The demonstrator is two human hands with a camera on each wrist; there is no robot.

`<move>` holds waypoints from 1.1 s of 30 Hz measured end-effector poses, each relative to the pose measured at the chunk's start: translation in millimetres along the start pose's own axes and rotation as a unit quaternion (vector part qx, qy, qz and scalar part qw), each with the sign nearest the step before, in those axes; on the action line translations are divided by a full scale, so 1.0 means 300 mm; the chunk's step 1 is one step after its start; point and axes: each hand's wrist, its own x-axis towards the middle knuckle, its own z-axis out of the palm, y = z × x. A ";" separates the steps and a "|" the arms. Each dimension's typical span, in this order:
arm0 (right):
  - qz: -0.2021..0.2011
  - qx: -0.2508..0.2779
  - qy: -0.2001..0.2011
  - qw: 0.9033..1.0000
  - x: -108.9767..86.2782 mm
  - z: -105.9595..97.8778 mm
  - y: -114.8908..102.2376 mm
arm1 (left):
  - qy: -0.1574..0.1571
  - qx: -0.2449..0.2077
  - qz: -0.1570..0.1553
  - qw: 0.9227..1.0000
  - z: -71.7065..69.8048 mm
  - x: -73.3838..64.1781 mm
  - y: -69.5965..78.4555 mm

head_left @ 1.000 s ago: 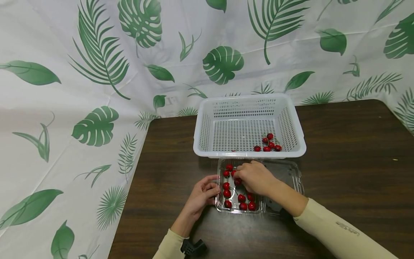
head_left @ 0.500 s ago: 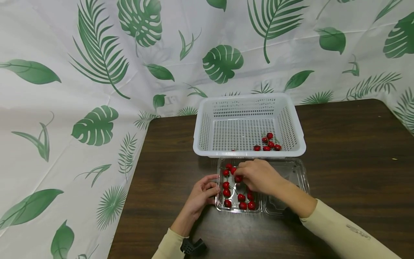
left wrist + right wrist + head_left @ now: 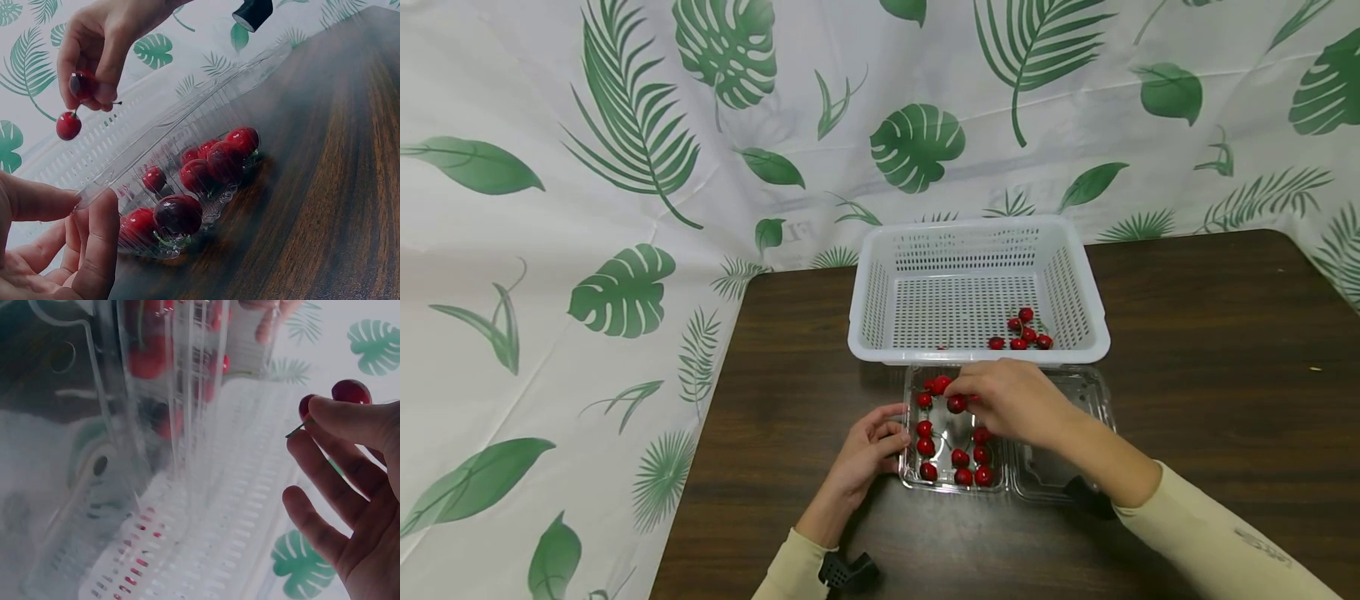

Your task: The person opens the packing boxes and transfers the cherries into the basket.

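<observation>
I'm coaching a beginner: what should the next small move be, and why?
Probably lower the two held cherries into the clear box: the right hand holds them above its rim, bare floor shows between the cherries inside, and the left hand pinches its edge.

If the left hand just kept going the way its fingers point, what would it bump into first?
The left hand would first meet the side of the clear plastic box, which it touches; the cherries just inside look next, though depth is hard to judge.
</observation>
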 end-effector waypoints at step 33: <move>0.091 -0.021 0.092 0.991 -0.056 -0.150 0.163 | 0.008 0.001 -0.003 1.000 0.010 -0.013 0.011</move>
